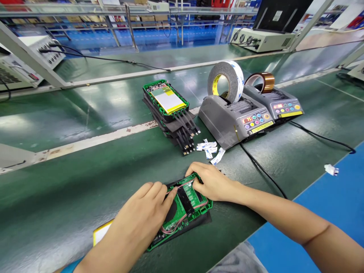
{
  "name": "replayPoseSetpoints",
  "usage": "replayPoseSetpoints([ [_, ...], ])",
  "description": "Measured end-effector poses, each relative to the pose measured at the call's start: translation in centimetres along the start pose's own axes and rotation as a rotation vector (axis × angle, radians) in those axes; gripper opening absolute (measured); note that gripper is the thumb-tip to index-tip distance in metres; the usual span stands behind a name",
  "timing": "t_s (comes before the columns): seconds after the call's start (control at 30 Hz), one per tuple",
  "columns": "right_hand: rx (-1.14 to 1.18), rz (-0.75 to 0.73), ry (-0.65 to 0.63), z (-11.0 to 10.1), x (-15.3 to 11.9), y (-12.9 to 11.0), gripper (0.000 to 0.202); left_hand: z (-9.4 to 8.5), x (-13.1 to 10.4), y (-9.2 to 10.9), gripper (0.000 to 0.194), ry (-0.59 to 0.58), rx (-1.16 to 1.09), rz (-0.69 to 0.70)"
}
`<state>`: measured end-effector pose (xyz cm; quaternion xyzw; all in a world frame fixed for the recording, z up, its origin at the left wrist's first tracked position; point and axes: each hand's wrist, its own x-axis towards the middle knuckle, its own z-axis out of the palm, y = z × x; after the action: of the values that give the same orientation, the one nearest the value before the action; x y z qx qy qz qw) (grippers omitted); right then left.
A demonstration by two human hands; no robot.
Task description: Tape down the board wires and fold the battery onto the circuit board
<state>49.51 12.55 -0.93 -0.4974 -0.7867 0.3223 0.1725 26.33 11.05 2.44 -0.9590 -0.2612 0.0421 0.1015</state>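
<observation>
A green plastic casing with pink wires and a black strip across its middle lies on a dark sheet on the green bench, tilted toward the right. My left hand lies over the casing's left part, its thumb pressing near the black strip and its other fingers bent over the far edge. My right hand grips the casing's far right corner between thumb and fingers. Partly hidden under my left forearm is a white battery pack with yellow edges.
Stacked casings with black cables stand beyond my hands. Tape strips lie beside two tape dispensers holding rolls, whose cables run right. A small white connector lies near the bench's right edge.
</observation>
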Motion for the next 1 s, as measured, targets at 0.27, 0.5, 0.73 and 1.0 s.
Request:
replayPoseSetpoints([
  [0.27,-0.013,0.003,-0.015,0.1,0.0,0.1,0.022,-0.4,0.3,-0.4,0.069,-0.229,-0.041,-0.057],
  [0.5,-0.069,-0.077,-0.002,-0.7,0.0,0.1,0.023,0.6,0.2,-0.2,0.067,-0.159,-0.045,-0.067],
  [0.73,-0.383,-0.460,-0.026,-2.0,-0.9,-1.2,0.026,0.0,0.2,0.2,0.060,-0.052,-0.085,-0.130],
  [1.0,-0.532,-0.511,-0.113,-1.8,-1.0,-0.7,0.037,0.7,-0.4,-0.4,0.047,0.023,-0.245,-0.156],
])
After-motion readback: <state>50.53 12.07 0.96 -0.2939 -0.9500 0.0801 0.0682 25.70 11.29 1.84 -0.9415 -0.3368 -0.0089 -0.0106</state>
